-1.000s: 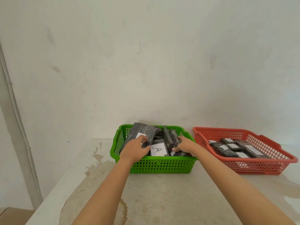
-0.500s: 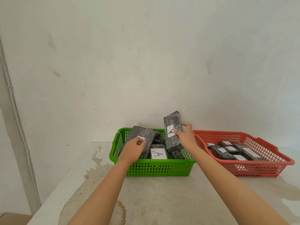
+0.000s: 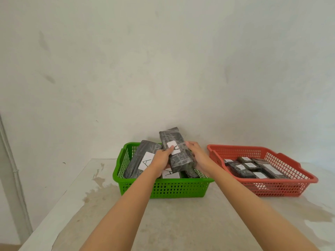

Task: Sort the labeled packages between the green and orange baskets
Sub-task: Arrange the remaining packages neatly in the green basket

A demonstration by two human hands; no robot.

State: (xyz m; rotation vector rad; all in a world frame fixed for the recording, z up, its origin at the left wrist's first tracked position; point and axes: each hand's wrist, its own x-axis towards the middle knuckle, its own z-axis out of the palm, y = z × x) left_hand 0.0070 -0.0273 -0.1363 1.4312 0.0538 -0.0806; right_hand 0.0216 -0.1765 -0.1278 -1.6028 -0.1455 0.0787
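Fingers of the left hand (image 3: pixel 161 158) and right hand (image 3: pixel 196 154) are closed on a raised package (image 3: pixel 175 151) labeled A, over the green basket (image 3: pixel 163 189). More A packages lie inside; right of it, the orange basket (image 3: pixel 272 189) is partly filled, so sorting is judged unfinished.

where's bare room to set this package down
Free: the back strip of the orange basket, behind its packages; the table in front of both baskets; the gap between them. Crowded: the green basket, packed under the held package.
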